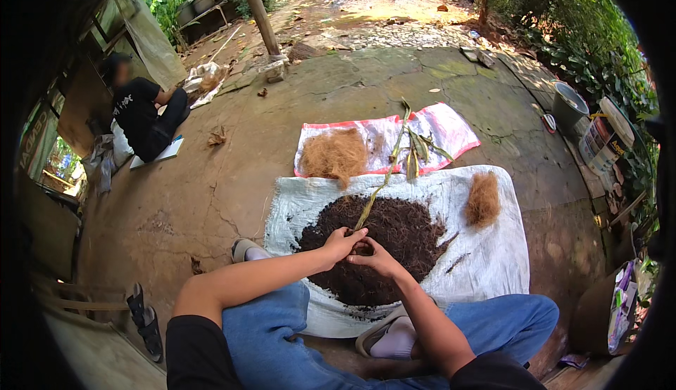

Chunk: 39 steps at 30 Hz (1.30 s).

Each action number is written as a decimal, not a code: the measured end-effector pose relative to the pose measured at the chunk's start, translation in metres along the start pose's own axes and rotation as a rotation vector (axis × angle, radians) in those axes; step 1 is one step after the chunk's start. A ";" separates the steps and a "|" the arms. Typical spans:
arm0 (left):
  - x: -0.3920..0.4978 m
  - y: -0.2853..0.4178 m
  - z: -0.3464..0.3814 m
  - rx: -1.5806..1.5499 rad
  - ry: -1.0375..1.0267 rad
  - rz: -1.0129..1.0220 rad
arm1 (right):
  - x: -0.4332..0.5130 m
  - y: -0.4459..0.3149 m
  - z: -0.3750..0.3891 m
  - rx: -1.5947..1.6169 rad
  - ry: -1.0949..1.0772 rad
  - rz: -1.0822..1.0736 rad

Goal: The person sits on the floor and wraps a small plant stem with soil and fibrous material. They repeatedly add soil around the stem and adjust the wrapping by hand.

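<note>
My left hand point(340, 246) grips the lower end of a long plant stem point(381, 186), which slants up and away over the sacks. Beside it my right hand point(376, 257) has curled fingers at the stem's base; what lies between them is hidden. Both hands are above a heap of dark soil point(406, 231) on a white woven sack point(491, 263). A clump of brown fibre point(481, 199) rests at that sack's right. Beyond, a red-edged sack point(454, 131) carries a larger fibre clump point(334, 152) and several long leaves point(419, 147).
A person point(148, 110) sits at the left near a white fibre-strewn sack point(203, 78). A grey bucket point(569, 106) and a labelled paint pail point(602, 144) stand at the right. Black sandals point(145, 321) lie lower left. A wooden post point(257, 12) rises from the cracked concrete floor.
</note>
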State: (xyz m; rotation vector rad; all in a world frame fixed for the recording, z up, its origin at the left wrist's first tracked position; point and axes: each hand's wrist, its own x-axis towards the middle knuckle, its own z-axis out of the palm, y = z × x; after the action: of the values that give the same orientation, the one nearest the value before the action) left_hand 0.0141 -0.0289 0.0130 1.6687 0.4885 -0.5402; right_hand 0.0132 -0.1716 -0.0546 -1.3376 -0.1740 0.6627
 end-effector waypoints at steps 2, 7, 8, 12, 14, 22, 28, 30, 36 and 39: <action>0.002 -0.004 -0.010 0.046 0.035 -0.057 | -0.003 0.004 -0.016 -0.179 -0.030 0.087; 0.015 -0.016 -0.028 0.055 0.289 -0.061 | -0.013 0.044 0.005 -1.239 0.187 0.026; 0.019 -0.016 -0.033 0.085 0.280 -0.074 | -0.015 0.054 0.012 -1.329 0.198 -0.035; 0.026 -0.016 -0.040 -0.129 0.229 -0.104 | -0.012 0.086 0.026 -1.483 0.158 -0.187; 0.024 -0.015 -0.042 -0.267 0.131 -0.111 | -0.010 0.093 0.021 -1.405 0.100 -0.181; 0.008 0.008 -0.039 -0.455 -0.070 -0.170 | 0.007 0.070 -0.007 -0.918 0.244 -0.028; 0.009 -0.013 -0.025 -0.181 0.018 -0.098 | 0.009 0.020 -0.004 0.581 0.200 0.275; 0.012 -0.024 -0.018 -0.083 0.097 -0.091 | 0.005 0.008 0.012 0.882 0.105 0.228; 0.016 -0.032 0.004 0.114 0.267 -0.113 | -0.018 -0.016 0.054 0.580 0.236 0.060; 0.020 -0.036 0.007 0.080 0.247 -0.127 | -0.021 -0.017 0.069 0.410 0.253 -0.054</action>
State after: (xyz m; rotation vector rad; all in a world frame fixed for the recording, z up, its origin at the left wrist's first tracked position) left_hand 0.0086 -0.0298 -0.0281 1.7994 0.7654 -0.4515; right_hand -0.0311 -0.1260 -0.0165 -1.0043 0.1259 0.4478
